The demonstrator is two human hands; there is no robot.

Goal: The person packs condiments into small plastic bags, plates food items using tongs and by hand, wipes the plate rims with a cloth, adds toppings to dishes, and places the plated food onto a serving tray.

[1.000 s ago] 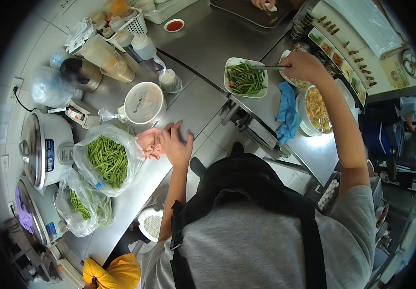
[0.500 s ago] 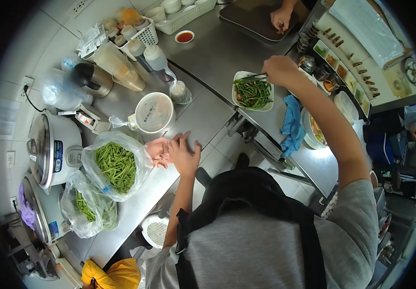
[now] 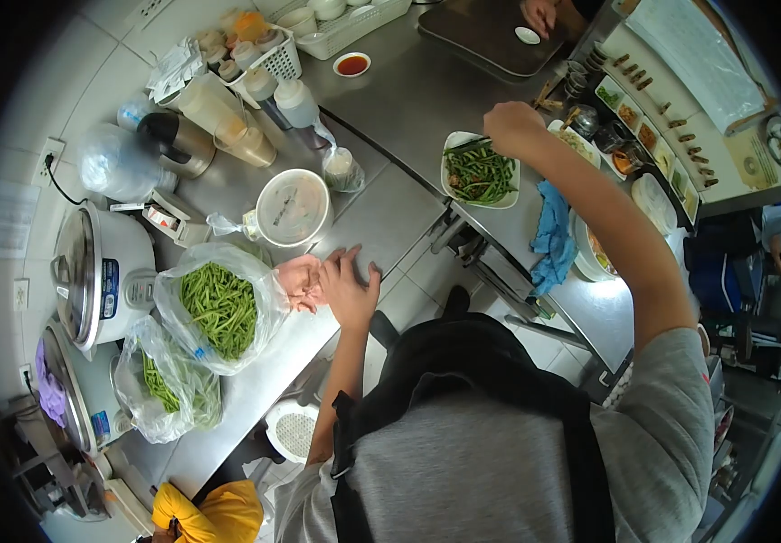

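Note:
My right hand (image 3: 512, 129) is closed around a pair of dark tongs (image 3: 473, 145), their tips in the green beans (image 3: 481, 178). These beans fill a white square bowl (image 3: 453, 195) on the steel counter. My left hand (image 3: 350, 291) lies with fingers spread at the edge of the other counter, touching or just beside a crumpled pink cloth (image 3: 298, 282). Left of the cloth, an open clear plastic bag (image 3: 268, 303) holds more green beans (image 3: 218, 310). A lidded white tub (image 3: 293, 208) stands above my left hand.
A blue cloth (image 3: 553, 237) lies right of the bowl. Another person's hand (image 3: 539, 16) is near a small white dish (image 3: 527, 35) on a dark tray (image 3: 463, 36). A rice cooker (image 3: 105, 281), squeeze bottles (image 3: 295, 102) and a sauce dish (image 3: 352, 64) stand to the left.
My right hand has shifted slightly left and up, the tongs still over the beans. At the tray, the other person's hand has moved up, and a small white dish now shows there.

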